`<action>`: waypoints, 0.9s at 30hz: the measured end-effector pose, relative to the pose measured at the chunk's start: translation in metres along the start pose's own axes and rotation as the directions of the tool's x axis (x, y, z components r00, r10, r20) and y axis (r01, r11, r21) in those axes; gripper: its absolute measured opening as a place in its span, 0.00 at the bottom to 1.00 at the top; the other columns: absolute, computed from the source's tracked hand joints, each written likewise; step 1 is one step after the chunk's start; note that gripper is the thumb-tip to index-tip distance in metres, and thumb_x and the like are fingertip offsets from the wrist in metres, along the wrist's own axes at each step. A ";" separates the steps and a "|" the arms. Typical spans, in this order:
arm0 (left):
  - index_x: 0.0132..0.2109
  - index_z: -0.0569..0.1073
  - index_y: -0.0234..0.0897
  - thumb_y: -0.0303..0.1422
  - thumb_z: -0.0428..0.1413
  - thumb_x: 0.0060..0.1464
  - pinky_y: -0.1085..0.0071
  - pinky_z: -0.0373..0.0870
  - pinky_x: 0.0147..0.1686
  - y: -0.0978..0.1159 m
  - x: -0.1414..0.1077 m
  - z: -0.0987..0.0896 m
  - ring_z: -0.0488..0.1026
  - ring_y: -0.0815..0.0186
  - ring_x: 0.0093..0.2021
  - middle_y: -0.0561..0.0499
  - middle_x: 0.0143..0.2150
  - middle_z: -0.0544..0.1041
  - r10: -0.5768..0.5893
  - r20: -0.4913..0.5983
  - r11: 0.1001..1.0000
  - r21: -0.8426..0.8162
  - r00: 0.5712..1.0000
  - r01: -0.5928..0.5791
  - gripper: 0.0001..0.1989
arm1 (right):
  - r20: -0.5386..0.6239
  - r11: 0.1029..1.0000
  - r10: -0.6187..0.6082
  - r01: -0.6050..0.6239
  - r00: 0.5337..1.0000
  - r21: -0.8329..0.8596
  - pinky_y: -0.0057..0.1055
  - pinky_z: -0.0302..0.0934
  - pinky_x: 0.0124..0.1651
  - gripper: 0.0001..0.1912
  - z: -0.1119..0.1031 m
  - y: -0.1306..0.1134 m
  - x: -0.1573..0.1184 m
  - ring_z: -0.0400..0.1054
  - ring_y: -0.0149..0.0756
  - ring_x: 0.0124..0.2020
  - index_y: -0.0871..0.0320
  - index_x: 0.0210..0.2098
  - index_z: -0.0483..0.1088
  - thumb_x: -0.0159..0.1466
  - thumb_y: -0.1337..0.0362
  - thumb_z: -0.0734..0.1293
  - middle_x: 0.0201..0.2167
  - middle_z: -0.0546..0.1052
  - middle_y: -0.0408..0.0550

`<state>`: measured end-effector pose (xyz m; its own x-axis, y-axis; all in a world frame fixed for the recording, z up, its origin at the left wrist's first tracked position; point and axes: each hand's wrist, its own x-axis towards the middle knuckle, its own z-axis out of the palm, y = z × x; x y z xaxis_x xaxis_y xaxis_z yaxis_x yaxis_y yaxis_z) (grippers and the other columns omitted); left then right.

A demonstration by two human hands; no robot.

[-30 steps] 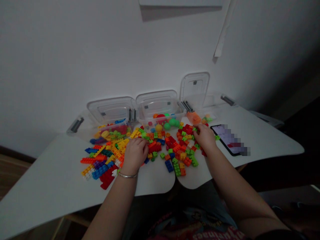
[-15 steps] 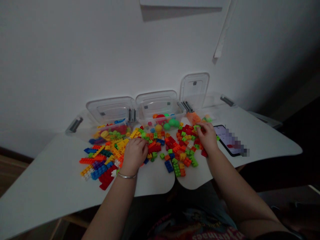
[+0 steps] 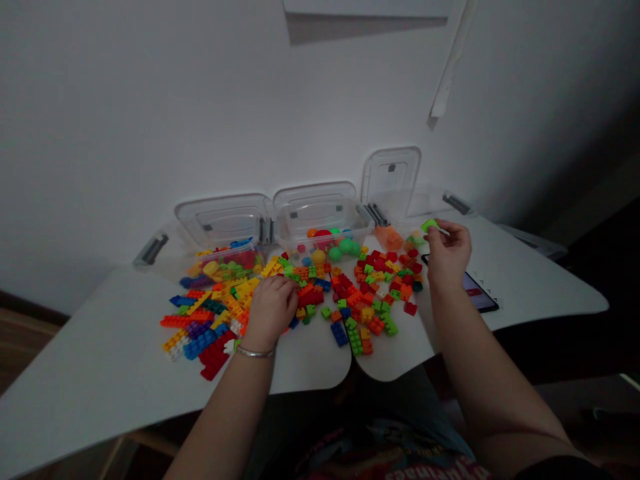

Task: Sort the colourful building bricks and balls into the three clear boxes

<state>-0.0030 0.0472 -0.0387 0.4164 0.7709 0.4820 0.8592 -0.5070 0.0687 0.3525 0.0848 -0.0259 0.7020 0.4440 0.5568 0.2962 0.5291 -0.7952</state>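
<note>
My right hand (image 3: 449, 252) is raised at the right, pinching a lime-green building block (image 3: 429, 225) between thumb and fingers beside the front of the right clear box (image 3: 425, 201). Orange and green blocks show through that box's wall. My left hand (image 3: 273, 308), with a bracelet on its wrist, lies over the left heap of bricks. Its fingers are curled together and their tips are hidden, so what they hold cannot be made out. Just right of them is a red brick (image 3: 311, 294). Loose red, green and orange blocks (image 3: 367, 293) spread between my hands.
The middle clear box (image 3: 325, 230) has colored balls in it. The left clear box (image 3: 175, 267) contains several colored pieces. Lids lean against the wall behind. A phone (image 3: 481, 293) lies partly under my right forearm. Two white tabletops meet with a gap (image 3: 353, 363) at the front.
My right hand has lifted off the right-hand pile and moved right and away from me, with the green block in its fingers. The left hand has stayed in place.
</note>
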 end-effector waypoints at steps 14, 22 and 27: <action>0.39 0.78 0.36 0.30 0.49 0.59 0.58 0.69 0.46 0.001 0.001 -0.002 0.73 0.56 0.43 0.45 0.40 0.79 0.018 0.015 1.000 0.003 1.000 -0.018 0.12 | 0.253 0.857 -0.211 0.304 0.944 -0.417 0.43 0.68 0.46 0.22 0.032 0.023 0.066 0.69 0.36 0.36 0.56 0.51 0.67 0.57 0.61 0.65 0.41 0.71 0.50; 0.39 0.78 0.36 0.30 0.49 0.59 0.57 0.69 0.45 0.001 0.001 -0.001 0.73 0.55 0.43 0.45 0.40 0.79 0.015 0.004 1.000 0.005 1.000 -0.015 0.12 | 0.323 0.777 -0.236 0.378 0.916 -0.503 0.45 0.65 0.49 0.19 0.032 0.026 0.055 0.69 0.38 0.35 0.58 0.47 0.67 0.55 0.63 0.64 0.38 0.73 0.50; 0.39 0.78 0.37 0.30 0.49 0.59 0.57 0.70 0.45 0.001 0.001 -0.001 0.73 0.56 0.43 0.45 0.40 0.80 0.013 0.000 1.000 0.003 1.000 -0.013 0.12 | 0.311 0.777 -0.231 0.367 0.922 -0.511 0.43 0.64 0.49 0.20 0.032 0.024 0.053 0.69 0.39 0.37 0.59 0.47 0.68 0.55 0.63 0.63 0.39 0.74 0.51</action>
<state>-0.0020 0.0466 -0.0371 0.4279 0.7642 0.4825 0.8545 -0.5161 0.0596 0.3759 0.1442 -0.0084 0.3773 0.5123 0.7715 0.8188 0.2046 -0.5364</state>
